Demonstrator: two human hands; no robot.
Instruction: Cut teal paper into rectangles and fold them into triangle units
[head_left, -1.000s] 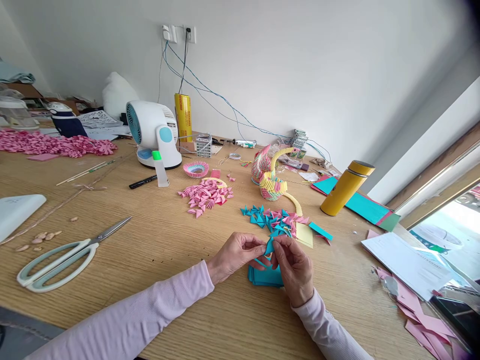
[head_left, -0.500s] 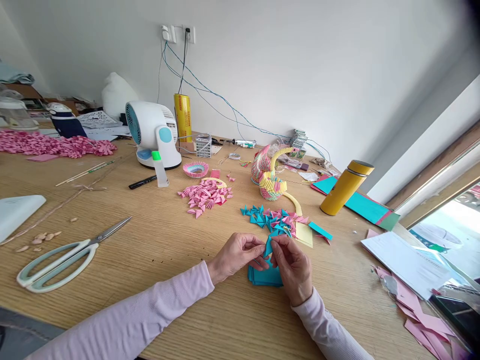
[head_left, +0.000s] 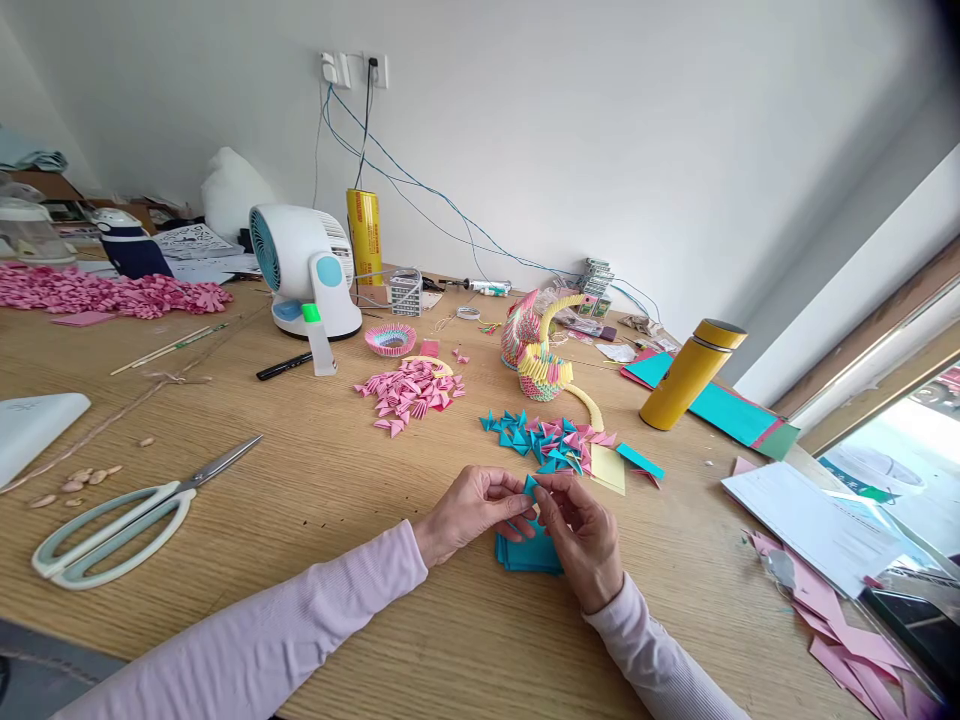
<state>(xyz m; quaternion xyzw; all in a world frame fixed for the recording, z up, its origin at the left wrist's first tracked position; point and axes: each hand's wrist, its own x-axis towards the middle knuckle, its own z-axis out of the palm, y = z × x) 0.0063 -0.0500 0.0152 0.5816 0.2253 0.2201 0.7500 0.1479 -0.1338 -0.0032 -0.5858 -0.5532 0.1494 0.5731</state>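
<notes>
Both hands meet over the wooden table, pinching one small teal folded paper piece between their fingertips. My left hand grips it from the left, my right hand from the right. Under the hands lies a small stack of teal paper slips. Just beyond them is a heap of teal and pink folded triangles beside a yellow slip.
Large scissors lie at the left. A pile of pink triangles, a white fan, a paper swan model and a yellow flask stand farther back. Papers and pink scraps lie at the right.
The teal piece has sunk lower between my fingertips, and less of it shows. My hands stay in nearly the same place.
</notes>
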